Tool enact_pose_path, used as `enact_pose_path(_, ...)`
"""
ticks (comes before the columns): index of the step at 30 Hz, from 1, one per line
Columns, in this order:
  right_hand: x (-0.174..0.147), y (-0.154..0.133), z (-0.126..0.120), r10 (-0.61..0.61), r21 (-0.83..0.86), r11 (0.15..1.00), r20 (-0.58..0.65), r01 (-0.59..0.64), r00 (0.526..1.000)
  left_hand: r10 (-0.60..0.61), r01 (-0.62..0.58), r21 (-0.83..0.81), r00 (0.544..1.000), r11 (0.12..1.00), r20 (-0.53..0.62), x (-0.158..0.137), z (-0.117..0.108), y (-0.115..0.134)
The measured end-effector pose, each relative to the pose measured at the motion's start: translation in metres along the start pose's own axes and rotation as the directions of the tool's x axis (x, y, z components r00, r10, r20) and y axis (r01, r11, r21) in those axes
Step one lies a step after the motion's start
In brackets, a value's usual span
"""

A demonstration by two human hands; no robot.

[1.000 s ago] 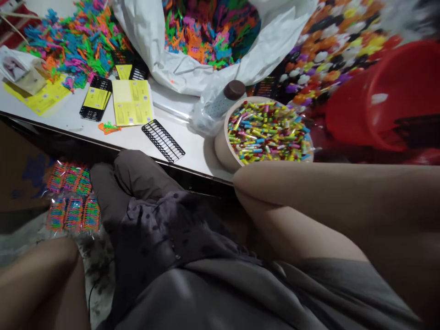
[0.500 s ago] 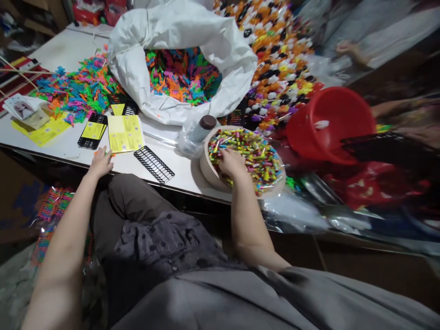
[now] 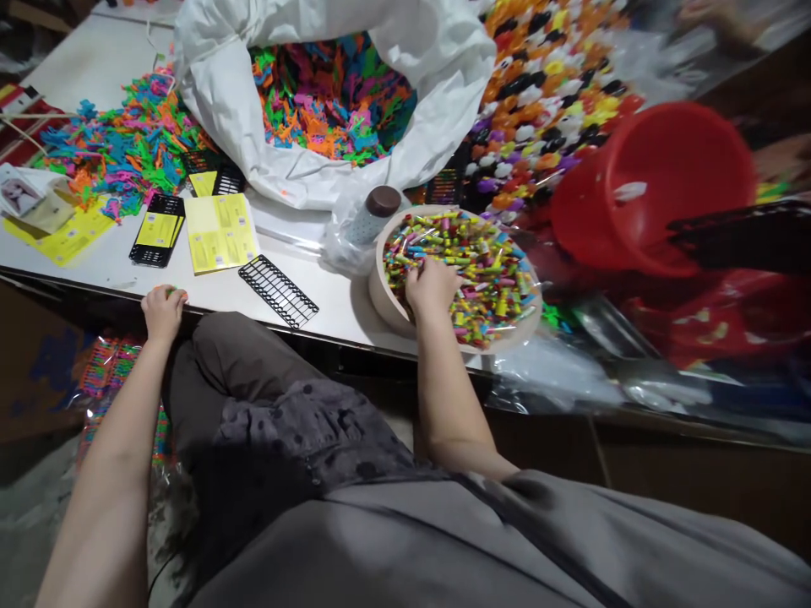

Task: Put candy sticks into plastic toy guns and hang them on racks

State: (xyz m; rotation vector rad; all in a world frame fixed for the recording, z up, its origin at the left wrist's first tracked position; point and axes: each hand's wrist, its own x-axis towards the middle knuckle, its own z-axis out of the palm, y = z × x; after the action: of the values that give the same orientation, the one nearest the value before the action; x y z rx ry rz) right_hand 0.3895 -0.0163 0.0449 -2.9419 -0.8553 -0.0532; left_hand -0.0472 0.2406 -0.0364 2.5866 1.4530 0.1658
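My left hand (image 3: 163,312) is at the table's front edge with its fingers curled. Bits of orange and green plastic show at its fingertips; their full shape is hidden. My right hand (image 3: 434,289) dips into a round beige tub (image 3: 391,306) full of small multicoloured, crayon-like sticks (image 3: 485,287). Its fingers are bent together among the sticks, and what they pinch is hidden. Between the hands lies a black plastic grid tray (image 3: 279,291). Yellow printed cards (image 3: 221,234) lie beyond my left hand, beside another black tray with a yellow card (image 3: 158,230).
A big white sack (image 3: 215,110) of colourful plastic figures stands behind, with a loose heap (image 3: 139,139) to its left. A dark-capped bottle (image 3: 373,215) touches the tub's side. To the right are a red bucket (image 3: 583,211), orange, black and white pieces (image 3: 538,101), and clear bags (image 3: 557,376).
My left hand has drawn back to the table edge and its fingers have curled in. My right hand stays in the tub, its fingers now closer together. The view has shifted slightly.
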Motion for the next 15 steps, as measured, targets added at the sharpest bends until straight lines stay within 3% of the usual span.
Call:
enact_pose_path(4, -0.003, -0.002, -0.003, 0.037, 0.042, 0.998, 0.02, -0.038, 0.999, -0.067, 0.06, -0.096, 0.996, 0.994, -0.067, 0.003, 0.001, -0.004)
enact_pose_path(6, -0.004, -0.001, -0.005, 0.056, 0.068, 0.996, 0.016, -0.057, 0.998, -0.186, 0.139, -0.231, 0.963, 0.963, -0.195, 0.011, 0.002, 0.002)
enact_pose_path(7, -0.004, 0.0, -0.005, 0.071, 0.084, 0.994, -0.001, -0.071, 0.997, -0.286, 0.181, -0.343, 0.916, 0.922, -0.283, 0.017, 0.001, 0.009)
enact_pose_path(9, -0.003, 0.003, -0.004, 0.091, 0.128, 0.988, -0.053, -0.084, 0.994, -0.523, 0.177, -0.634, 0.747, 0.753, -0.411, 0.03, -0.001, 0.028)
enact_pose_path(10, -0.002, 0.004, -0.002, 0.087, 0.168, 0.983, -0.076, -0.073, 0.993, -0.629, 0.102, -0.784, 0.663, 0.612, -0.405, 0.035, -0.003, 0.041)
enact_pose_path(11, -0.001, 0.006, 0.0, 0.075, 0.219, 0.974, -0.093, -0.053, 0.993, -0.691, 0.025, -0.882, 0.631, 0.471, -0.352, 0.039, -0.006, 0.055)
enact_pose_path(13, 0.0, 0.008, 0.005, 0.035, 0.316, 0.949, -0.109, 0.001, 0.993, -0.624, -0.097, -0.937, 0.722, 0.336, -0.299, 0.042, -0.01, 0.087)
enact_pose_path(15, 0.001, 0.009, 0.009, 0.028, 0.372, 0.928, -0.132, 0.023, 0.991, -0.493, -0.141, -0.945, 0.825, 0.296, -0.278, 0.036, -0.01, 0.118)
